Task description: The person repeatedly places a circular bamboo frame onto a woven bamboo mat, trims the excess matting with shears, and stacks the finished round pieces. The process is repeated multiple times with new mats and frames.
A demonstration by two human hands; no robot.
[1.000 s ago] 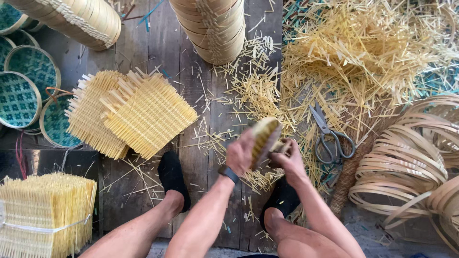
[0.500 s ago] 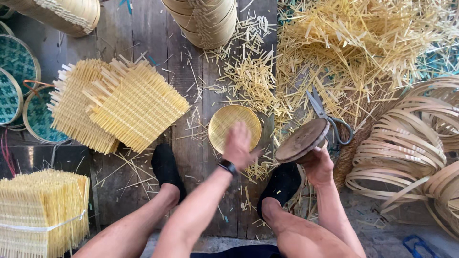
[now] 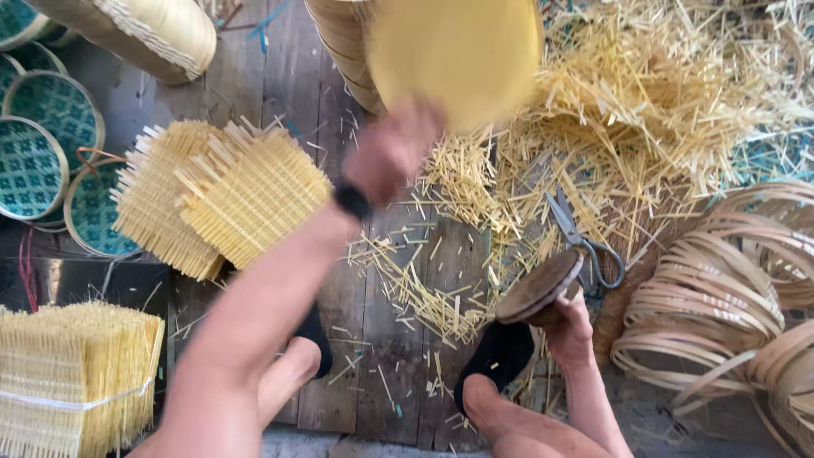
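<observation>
The left hand [image 3: 392, 151] is stretched far forward, arm nearly straight, and closed on the near edge of a round, pale yellow woven bamboo disc [image 3: 456, 53]. The disc is motion-blurred, raised just in front of the tall stack of pale woven bamboo cylinders [image 3: 339, 42], probably because that stack is where such pieces collect. A black wristband [image 3: 351, 200] sits on that wrist.

The right hand [image 3: 566, 329] stays low and close to the body, fingers curled under a round dark brown wooden form [image 3: 538, 285], which it holds tilted with the flat face up and leftward, seemingly kept ready at working height. Just beyond this hand lie grey metal scissors [image 3: 585, 244], handles toward it, within easy reach for trimming. Further out from it spreads a heap of yellow bamboo offcuts [image 3: 661, 110], and to its right are coiled tan bamboo strip hoops [image 3: 721, 288].

Left of the outstretched arm lie square yellow woven bamboo mats with loose ends [image 3: 220, 199], overlapped on the dark wooden plank floor [image 3: 381, 365]. The feet in black socks [image 3: 500, 356] rest between the two arms.
</observation>
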